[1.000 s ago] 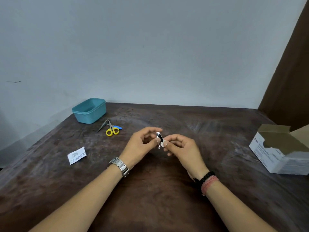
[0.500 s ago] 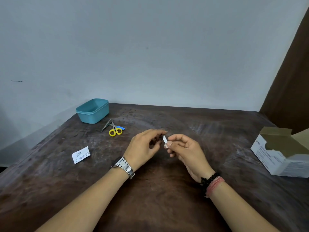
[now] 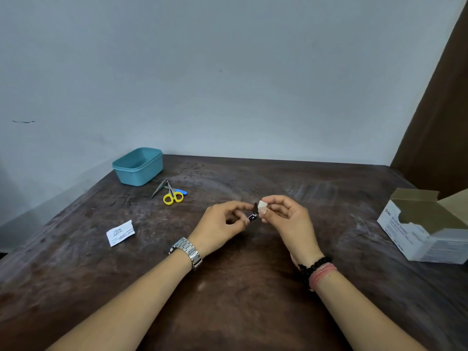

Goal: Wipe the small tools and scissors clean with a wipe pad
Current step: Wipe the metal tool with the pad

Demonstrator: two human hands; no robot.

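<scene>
Both hands are held just above the middle of the dark wooden table (image 3: 228,300), close together. The left hand (image 3: 220,224) has its fingers curled and it pinches a small dark clipper (image 3: 254,213) between thumb and fingertips; the clipper is tilted, with one end pointing up toward the right hand. The right hand (image 3: 288,221) also has curled fingers, and it pinches a small white pad (image 3: 262,204) between thumb and forefinger. The pad is touching the upper end of the clipper, or is just beside it; I cannot tell which. Far to the left, near the back of the table, the scissors (image 3: 173,195) with yellow handles lie flat, and tweezers (image 3: 158,188) and a small blue tool (image 3: 181,191) lie just beside them. A teal tub (image 3: 138,166) stands behind these, near the wall. A torn white wrapper (image 3: 120,233) lies on the left part of the table, well apart from the hands. At the right edge stands an open box (image 3: 428,224) of white cardboard. The left wrist carries a metal watch (image 3: 188,251), the right wrist a black bead bracelet (image 3: 314,265).
</scene>
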